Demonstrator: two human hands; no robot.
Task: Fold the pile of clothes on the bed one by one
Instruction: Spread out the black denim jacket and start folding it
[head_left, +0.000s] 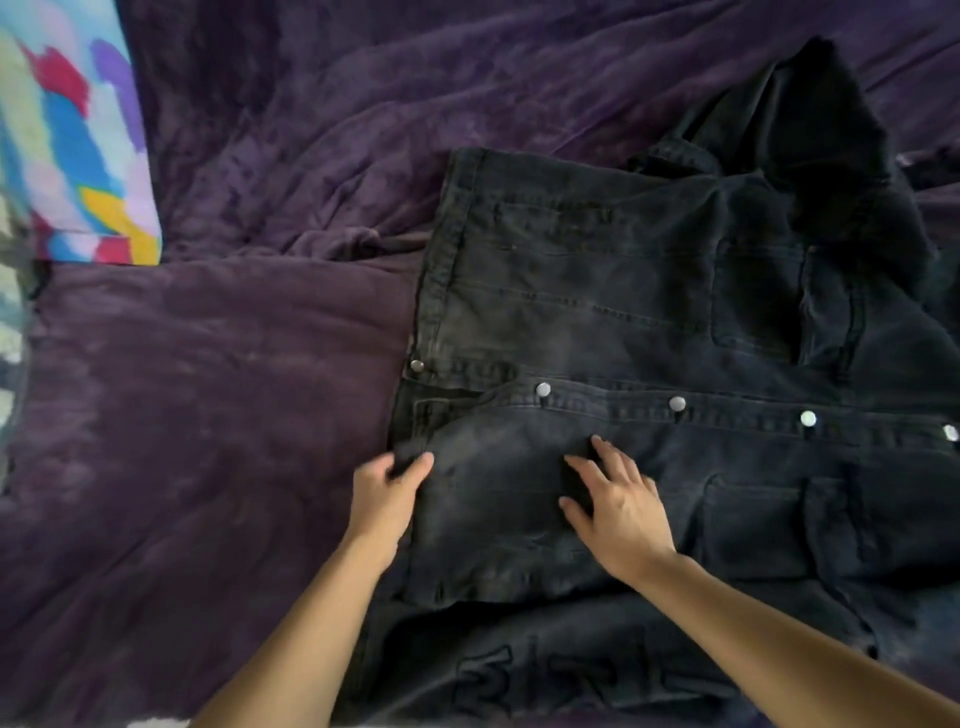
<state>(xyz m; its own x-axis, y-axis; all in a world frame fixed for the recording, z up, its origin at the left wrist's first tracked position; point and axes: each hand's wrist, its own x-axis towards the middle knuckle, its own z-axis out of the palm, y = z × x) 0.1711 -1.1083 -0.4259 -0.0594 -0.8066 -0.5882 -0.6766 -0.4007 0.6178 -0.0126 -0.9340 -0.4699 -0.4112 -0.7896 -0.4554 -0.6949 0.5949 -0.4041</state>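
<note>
Cloth patched in bright blue, red and yellow (78, 156) sits far left on the rumpled dark purple plush bed cover (208, 415). Right of it, the left hand (387, 493) pinches the hem edge of the black denim jacket (597, 312), probably to keep that side taut. The right hand (621, 512) lies spread flat on the lower front panel, likely smoothing it. The jacket lies front up across the bed's right half, under both hands, its dark hood (831, 130) bunched at the far corner.
</note>
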